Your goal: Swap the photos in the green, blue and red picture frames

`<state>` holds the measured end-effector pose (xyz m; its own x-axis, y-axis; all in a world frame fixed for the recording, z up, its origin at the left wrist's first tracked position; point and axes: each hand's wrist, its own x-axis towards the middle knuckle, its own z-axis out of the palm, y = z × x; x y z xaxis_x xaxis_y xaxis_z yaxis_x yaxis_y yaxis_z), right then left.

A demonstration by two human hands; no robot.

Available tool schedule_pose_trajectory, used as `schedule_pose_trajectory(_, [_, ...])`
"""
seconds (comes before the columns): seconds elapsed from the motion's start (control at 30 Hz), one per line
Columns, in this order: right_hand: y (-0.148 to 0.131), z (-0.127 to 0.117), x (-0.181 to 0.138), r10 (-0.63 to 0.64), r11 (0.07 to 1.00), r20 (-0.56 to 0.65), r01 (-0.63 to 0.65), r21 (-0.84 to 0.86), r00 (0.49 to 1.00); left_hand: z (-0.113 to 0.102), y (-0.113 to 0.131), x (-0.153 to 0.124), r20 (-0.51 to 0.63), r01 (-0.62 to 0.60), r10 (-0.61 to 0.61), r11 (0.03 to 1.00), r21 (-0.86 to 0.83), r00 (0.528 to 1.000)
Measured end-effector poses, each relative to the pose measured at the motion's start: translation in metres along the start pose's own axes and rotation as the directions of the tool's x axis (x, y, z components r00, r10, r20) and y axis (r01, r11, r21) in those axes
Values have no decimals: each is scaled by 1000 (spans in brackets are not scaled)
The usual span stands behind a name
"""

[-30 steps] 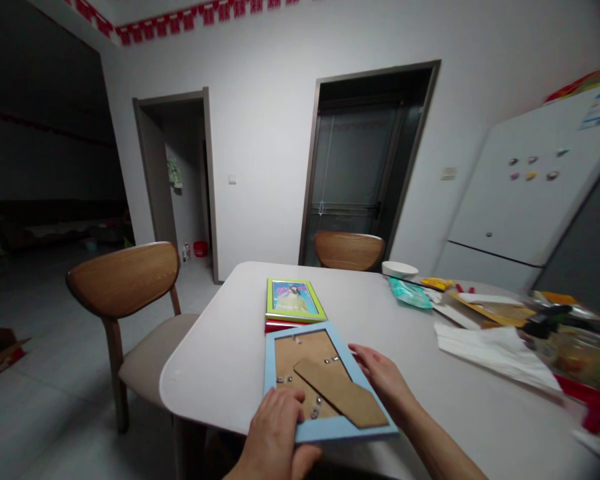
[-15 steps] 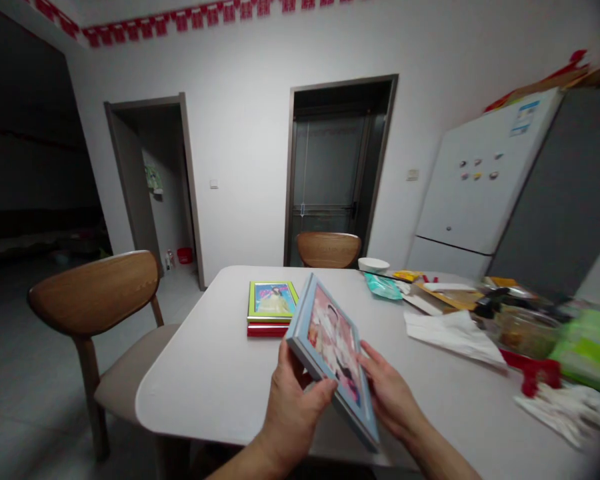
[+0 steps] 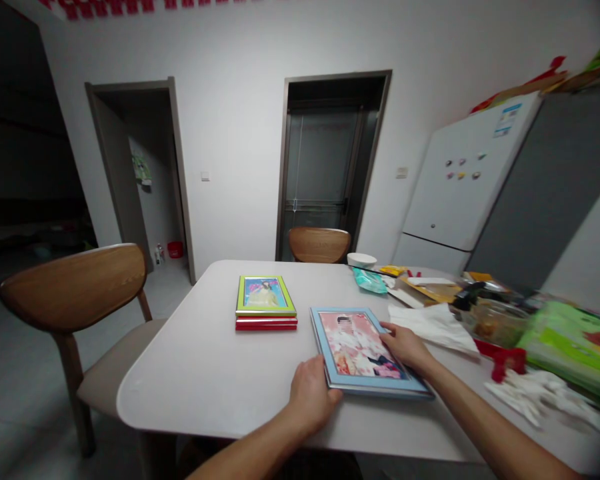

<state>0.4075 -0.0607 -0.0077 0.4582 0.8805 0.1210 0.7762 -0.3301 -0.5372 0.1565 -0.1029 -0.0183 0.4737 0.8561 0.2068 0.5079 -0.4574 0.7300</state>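
A light blue picture frame (image 3: 357, 347) lies nearly flat over the near side of the table, its pink and white photo facing up. My left hand (image 3: 313, 392) is closed on its near left corner, with the thumb along the front edge. On the right edge rests my right hand (image 3: 409, 347), its fingertips on the photo side and the rest of its grip partly hidden. To the left, a lime green picture frame (image 3: 266, 295) lies on top of red-edged frames (image 3: 266, 325) in a neat stack, apart from both hands.
The white table (image 3: 195, 373) has clutter along its right: a white bowl (image 3: 362, 259), a teal packet (image 3: 370, 281), white paper (image 3: 433, 325), a clear container (image 3: 497, 321) and a green package (image 3: 575, 347). Wooden chairs stand left (image 3: 75, 287) and behind (image 3: 319, 245).
The blue picture frame has gone from steeply tilted between my hands to nearly flat, low over the table. My right hand has shifted to its right edge. The camera view has turned slightly.
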Motion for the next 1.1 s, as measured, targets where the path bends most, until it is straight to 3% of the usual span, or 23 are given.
schedule_pose_trajectory(0.2, [-5, 11, 7, -42, 996, 7, 43, -81, 999, -5, -7, 2, 29, -34, 30, 987, 155, 999])
schedule_pose_trajectory(0.33, [-29, 20, 4, -109, 993, -43, 107, -49, 993, -29, -25, 7, -20, -27, 33, 971, 237, 999])
schedule_pose_trajectory(0.53, [-108, 66, -4, -279, 937, -3, 273, 219, 960, -92, -65, 45, -235, 160, -76, 919, 361, 969])
schedule_pose_trajectory(0.73, [-158, 100, 0, -197, 835, 0, 168, 524, 980, -122, -91, 60, -262, 244, -148, 890, 384, 954])
schedule_pose_trajectory(0.9, [-168, 100, -13, -54, 666, 18, 23, 746, 998, -123, -80, 42, -273, 205, -113, 920, 335, 955])
schedule_pose_trajectory(1.1, [-187, 78, -71, -163, 471, 85, 2, 882, 983, -116, -39, 7, -231, 31, 12, 983, 182, 973])
